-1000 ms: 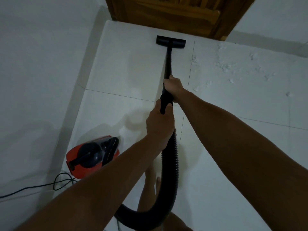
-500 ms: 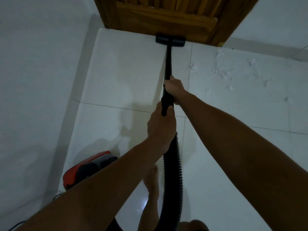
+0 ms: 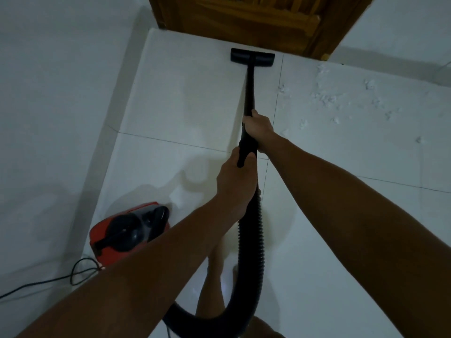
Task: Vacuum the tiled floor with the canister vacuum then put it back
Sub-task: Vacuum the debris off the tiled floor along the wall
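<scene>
A black vacuum wand (image 3: 249, 91) runs away from me to its floor nozzle (image 3: 252, 57), which lies flat on the white tiled floor (image 3: 185, 101) a little in front of the wooden door. My right hand (image 3: 258, 129) grips the wand higher up. My left hand (image 3: 235, 184) grips the lower end where the ribbed black hose (image 3: 251, 242) joins. The hose curves down and left under my forearm. The red and black canister (image 3: 124, 231) sits on the floor at lower left, by the wall.
A wooden door (image 3: 246, 18) closes the far end. White paper scraps (image 3: 327, 98) are scattered over the tiles to the right of the wand. A black power cord (image 3: 73, 272) loops along the left wall. My bare leg (image 3: 214, 284) stands beside the hose.
The nozzle has been pulled back from the foot of the door toward me. The view has tilted down again, so the canister and its cord show fully.
</scene>
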